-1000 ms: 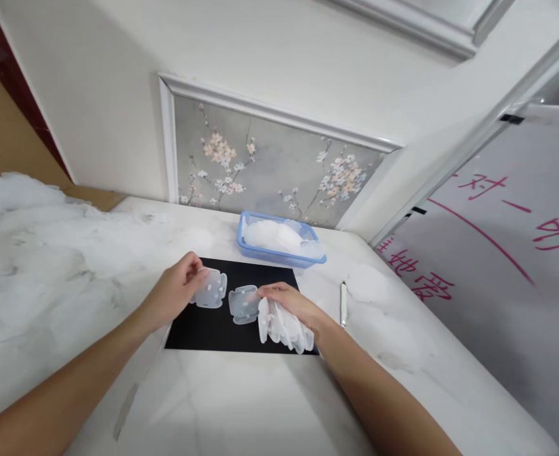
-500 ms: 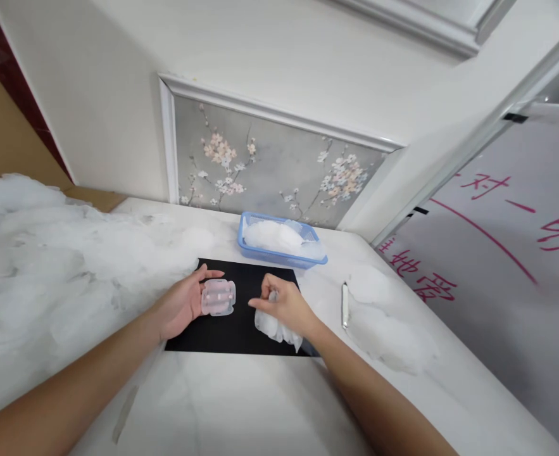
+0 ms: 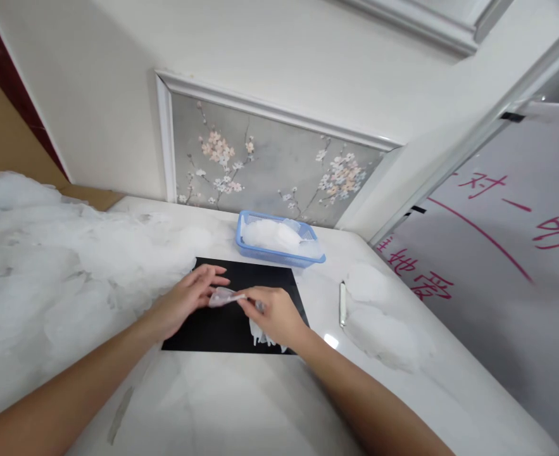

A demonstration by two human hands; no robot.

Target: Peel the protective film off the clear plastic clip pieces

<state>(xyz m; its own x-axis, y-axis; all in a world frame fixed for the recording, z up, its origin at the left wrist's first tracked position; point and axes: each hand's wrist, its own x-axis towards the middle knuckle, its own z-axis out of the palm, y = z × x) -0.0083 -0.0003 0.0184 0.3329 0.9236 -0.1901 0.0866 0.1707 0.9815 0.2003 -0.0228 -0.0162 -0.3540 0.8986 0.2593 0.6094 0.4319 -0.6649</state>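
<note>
Over a black mat (image 3: 203, 332), my right hand (image 3: 276, 316) pinches the edge of a thin, translucent soft piece (image 3: 223, 296), now turned nearly edge-on. A bunch of similar whitish pieces (image 3: 260, 332) hangs under the same hand, partly hidden by its palm and fingers. My left hand (image 3: 187, 301) lies to the left with its fingers stretched out and slightly apart. Its lower fingertips meet the near end of the translucent piece; whether they grip it cannot be made out.
A large heap of translucent white pieces (image 3: 84, 266) covers the table's left side. Behind the mat stands a blue basket (image 3: 279, 256) holding more of them. To the right lie a slim white-handled tool (image 3: 342, 304) and another whitish pile (image 3: 383, 332). A panelled wall (image 3: 279, 158) rises behind.
My right hand has moved left and taken the edge of the translucent piece, which tipped from facing me to nearly edge-on. My left hand's fingers have straightened beside it.
</note>
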